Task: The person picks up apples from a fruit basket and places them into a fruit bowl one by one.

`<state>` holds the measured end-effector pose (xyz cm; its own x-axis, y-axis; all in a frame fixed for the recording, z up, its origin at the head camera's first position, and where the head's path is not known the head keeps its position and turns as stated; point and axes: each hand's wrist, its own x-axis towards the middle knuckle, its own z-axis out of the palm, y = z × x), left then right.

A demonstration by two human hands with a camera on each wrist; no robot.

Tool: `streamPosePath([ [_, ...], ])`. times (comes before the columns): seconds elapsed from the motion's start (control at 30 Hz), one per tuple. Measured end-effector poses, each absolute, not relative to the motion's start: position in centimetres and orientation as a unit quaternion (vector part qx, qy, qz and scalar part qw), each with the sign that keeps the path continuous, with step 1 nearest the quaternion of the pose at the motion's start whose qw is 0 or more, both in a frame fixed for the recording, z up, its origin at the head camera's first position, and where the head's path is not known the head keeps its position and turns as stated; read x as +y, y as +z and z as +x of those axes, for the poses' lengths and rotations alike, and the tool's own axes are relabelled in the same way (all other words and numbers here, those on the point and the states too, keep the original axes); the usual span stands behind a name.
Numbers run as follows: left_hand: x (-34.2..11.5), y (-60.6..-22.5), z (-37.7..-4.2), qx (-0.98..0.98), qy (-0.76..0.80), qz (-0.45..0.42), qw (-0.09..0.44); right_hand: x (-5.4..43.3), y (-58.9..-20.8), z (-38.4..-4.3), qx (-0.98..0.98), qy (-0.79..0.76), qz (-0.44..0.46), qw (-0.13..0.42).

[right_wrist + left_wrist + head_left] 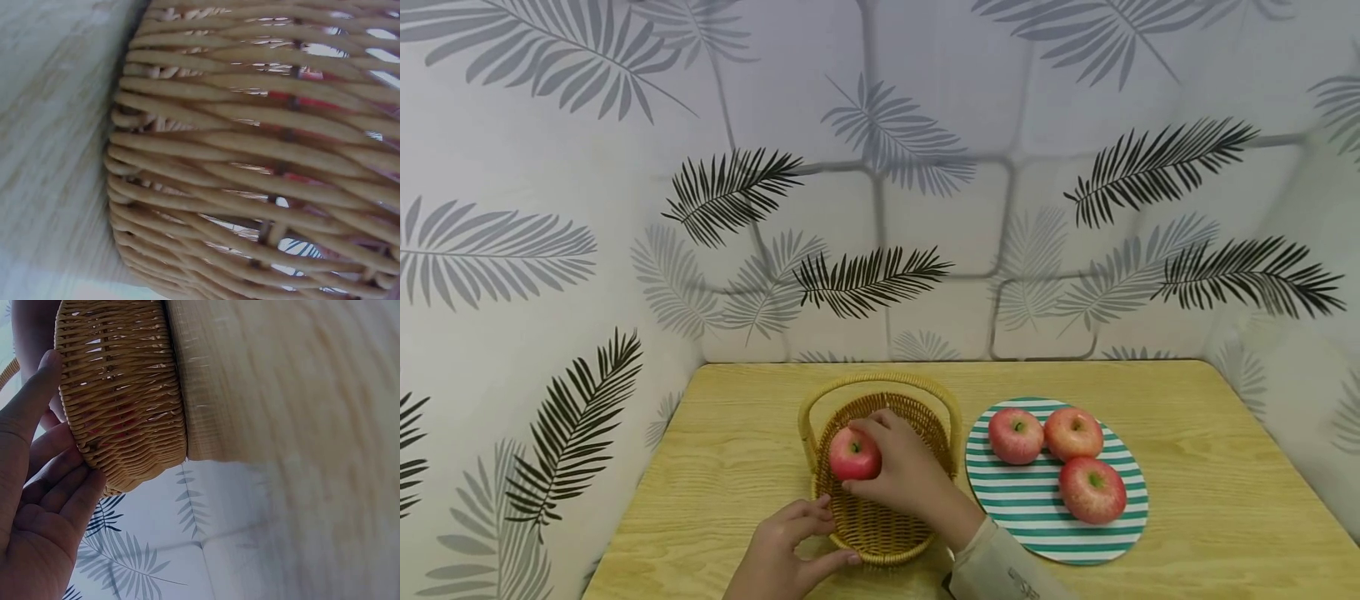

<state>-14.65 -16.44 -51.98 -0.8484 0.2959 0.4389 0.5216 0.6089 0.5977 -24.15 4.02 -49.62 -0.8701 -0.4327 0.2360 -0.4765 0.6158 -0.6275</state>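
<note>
A red apple (854,454) is inside the oval wicker basket (886,557), toward its left side. My right hand (898,467) reaches into the basket and grips this apple, thumb on the near side and fingers on the far side. At the basket's near left rim, my left hand (793,537) rests with thumb and fingers spread. Seen from the left wrist, the left thumb and fingertips (94,481) touch the wicker edge. The right wrist view is filled by the basket's woven wall (250,156), with red showing through the gaps; the right hand is hidden there.
Right of the basket lies a round green-and-white striped mat (1018,504) with three apples (1093,490) on it. The basket's handle (880,379) arches at its far side. The wooden table (722,450) ends against a leaf-patterned backdrop (925,208).
</note>
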Motion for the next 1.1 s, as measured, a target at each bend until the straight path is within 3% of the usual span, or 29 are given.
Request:
streamPosePath([
  [1.1,-16.2,-51.3,-14.5,-0.885,-0.378,-0.228,0.147,6.9,-48.0,-19.8,-0.887,0.329,0.287,0.149],
])
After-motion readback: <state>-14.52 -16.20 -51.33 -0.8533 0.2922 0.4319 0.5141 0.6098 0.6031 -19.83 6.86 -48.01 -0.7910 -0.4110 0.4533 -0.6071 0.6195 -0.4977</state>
